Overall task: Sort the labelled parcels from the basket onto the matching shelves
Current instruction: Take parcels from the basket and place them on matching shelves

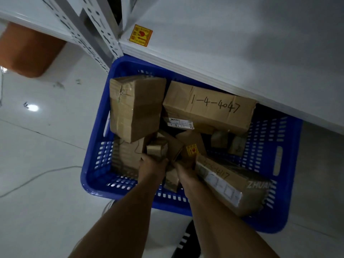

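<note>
Far left, an orange container (pixel 28 51) sits on the floor. The blue basket (pixel 93 183) holds the brown parcels. In it, the left hand (pixel 152 164) curls its grip round a small parcel (pixel 157 148). The right hand (pixel 184 167) meets a yellow-stickered parcel (pixel 192 146), though I cannot tell its grip. The white shelf (pixel 242 43) overhangs the basket's far side.

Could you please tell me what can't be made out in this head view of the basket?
All in the head view:
- Left hand and right hand: fingers buried among small parcels, so any grip is unclear.
- Right parcel: code's first digits lost under glossy tape; only 417 reads.
- Basket: far rim hidden under the shelf.
- Printed label: too small to read.
- Left parcel: no code on the faces shown.
</note>
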Available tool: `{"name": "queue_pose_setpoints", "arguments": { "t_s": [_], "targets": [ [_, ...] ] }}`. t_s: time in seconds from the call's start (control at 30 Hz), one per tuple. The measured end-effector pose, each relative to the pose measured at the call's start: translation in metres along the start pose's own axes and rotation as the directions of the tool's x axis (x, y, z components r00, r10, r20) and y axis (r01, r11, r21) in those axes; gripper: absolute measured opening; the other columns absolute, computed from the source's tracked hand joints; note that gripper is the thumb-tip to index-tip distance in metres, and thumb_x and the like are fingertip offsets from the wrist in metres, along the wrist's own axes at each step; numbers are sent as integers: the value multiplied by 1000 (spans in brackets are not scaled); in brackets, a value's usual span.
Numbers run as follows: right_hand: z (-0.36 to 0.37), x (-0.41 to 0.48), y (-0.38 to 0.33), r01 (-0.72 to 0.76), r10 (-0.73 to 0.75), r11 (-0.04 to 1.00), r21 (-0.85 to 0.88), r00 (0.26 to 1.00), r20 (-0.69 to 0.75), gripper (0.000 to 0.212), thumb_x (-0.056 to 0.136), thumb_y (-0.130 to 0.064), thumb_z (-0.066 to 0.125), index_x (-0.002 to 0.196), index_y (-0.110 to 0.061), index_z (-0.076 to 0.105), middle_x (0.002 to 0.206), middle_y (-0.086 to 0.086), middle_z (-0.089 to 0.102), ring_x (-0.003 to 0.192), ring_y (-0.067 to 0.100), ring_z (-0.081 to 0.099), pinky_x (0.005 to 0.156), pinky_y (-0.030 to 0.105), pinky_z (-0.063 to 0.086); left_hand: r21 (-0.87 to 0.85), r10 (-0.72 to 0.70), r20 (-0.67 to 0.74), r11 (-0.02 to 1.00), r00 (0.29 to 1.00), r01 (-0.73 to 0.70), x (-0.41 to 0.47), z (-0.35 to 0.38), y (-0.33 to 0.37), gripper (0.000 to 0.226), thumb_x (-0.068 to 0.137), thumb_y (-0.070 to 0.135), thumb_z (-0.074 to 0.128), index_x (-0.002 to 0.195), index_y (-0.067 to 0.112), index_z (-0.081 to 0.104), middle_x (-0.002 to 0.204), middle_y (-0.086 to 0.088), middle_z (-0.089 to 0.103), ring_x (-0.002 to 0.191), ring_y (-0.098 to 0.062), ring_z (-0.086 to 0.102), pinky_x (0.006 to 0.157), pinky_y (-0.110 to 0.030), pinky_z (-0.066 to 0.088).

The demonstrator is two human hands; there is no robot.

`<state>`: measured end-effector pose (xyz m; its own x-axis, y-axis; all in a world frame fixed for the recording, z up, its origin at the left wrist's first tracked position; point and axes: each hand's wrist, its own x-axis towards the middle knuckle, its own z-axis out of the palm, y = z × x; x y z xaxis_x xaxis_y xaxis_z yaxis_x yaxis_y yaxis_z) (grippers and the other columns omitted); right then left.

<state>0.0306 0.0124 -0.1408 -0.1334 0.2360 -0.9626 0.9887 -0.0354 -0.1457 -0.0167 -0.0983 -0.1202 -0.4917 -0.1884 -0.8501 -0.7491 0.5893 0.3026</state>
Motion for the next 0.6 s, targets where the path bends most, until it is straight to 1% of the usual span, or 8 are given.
{"name": "queue_pose_setpoints", "arguments": {
  "t_s": [0.07,0.13,0.23,0.33,0.4,0.47,0.53,0.6],
  "targets": [
    [0,0,3,-79,79,983,167,997,10,54,97,-53,61,139,-19,58,135,8,61,115,26,58,97,39,45,11,9,-27,1000,1000,-9,-2,1,2,70,88,39,71,143,15,35,131,-10,54,114,-32,59,97,-52,52],
    [-4,-4,5,-116,107,961,250,993,51,54,96,-53,62,138,-18,57,133,9,63,110,23,58,93,36,42,81,61,-48,995,997,-57,-3,1,1,66,86,39,73,137,15,40,126,-9,56,111,-29,59,93,-45,52],
    [-11,-12,6,-152,128,910,386,988,88,66,81,-64,69,132,-22,62,121,9,70,109,26,64,102,44,49,145,171,-11,975,985,-168,-12,-5,3,64,77,49,76,126,21,47,117,-3,56,104,-22,60,89,-41,55],
    [-24,-23,5,-135,86,850,509,989,120,49,82,-54,75,119,-22,68,106,11,77,101,29,71,99,47,56,145,186,97,969,978,-199,-17,-11,8,70,62,68,71,117,26,56,115,-3,60,97,-19,64,85,-44,60],
    [-34,-38,1,-79,33,824,561,995,92,79,59,-61,89,127,-27,65,110,7,77,103,28,73,95,48,58,20,167,178,985,970,-173,-28,-17,17,79,59,74,71,121,28,58,120,-6,61,100,-22,66,84,-45,62],
    [-44,-45,1,-33,-7,815,578,998,68,110,38,-67,93,137,-36,58,121,3,74,111,27,70,104,52,52,-196,110,259,979,960,-59,-47,-26,32,73,75,74,62,128,24,58,123,-10,62,105,-25,66,80,-40,60],
    [-62,-76,-7,-19,-39,733,680,997,70,88,58,-64,88,135,-35,60,119,5,75,112,28,71,107,52,51,-390,76,351,918,933,72,-64,-39,50,47,100,57,44,124,21,61,120,-12,65,104,-30,65,76,-42,55],
    [-87,-112,-20,-24,-59,651,758,995,82,56,83,-58,75,127,-24,68,112,11,78,109,30,72,104,50,54,-426,77,358,900,931,89,-77,-53,71,35,106,43,43,126,19,59,118,-14,65,103,-38,63,83,-52,53]
  ]
}}
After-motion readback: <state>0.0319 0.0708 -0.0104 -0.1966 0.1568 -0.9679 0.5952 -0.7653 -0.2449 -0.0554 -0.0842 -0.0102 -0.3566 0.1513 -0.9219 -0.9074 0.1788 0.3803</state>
